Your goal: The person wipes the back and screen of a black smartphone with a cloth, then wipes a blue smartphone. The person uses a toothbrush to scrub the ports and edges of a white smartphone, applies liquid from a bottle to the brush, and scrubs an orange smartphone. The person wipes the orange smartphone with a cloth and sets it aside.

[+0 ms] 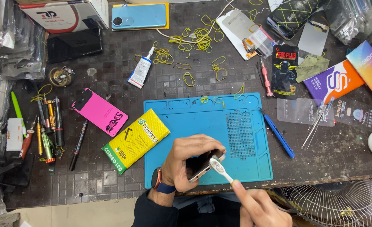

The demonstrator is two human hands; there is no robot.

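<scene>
My left hand (185, 162) grips a mobile phone (203, 166) tilted on edge above the near part of a blue silicone work mat (194, 126). A watch with a dark blue strap is on that wrist. My right hand (259, 208) holds a white toothbrush (220, 168), and its bristled head touches the phone's upper end. Both hands sit at the table's near edge.
A yellow-green box (134, 141) and a pink phone case (100, 112) lie left of the mat. Screwdrivers (47, 126), a glue tube (140, 70), yellow rubber bands (194, 40), a light blue phone (139, 17), tweezers (316, 124), a blue knife (278, 135) and packets surround it. A fan grille (337, 204) is lower right.
</scene>
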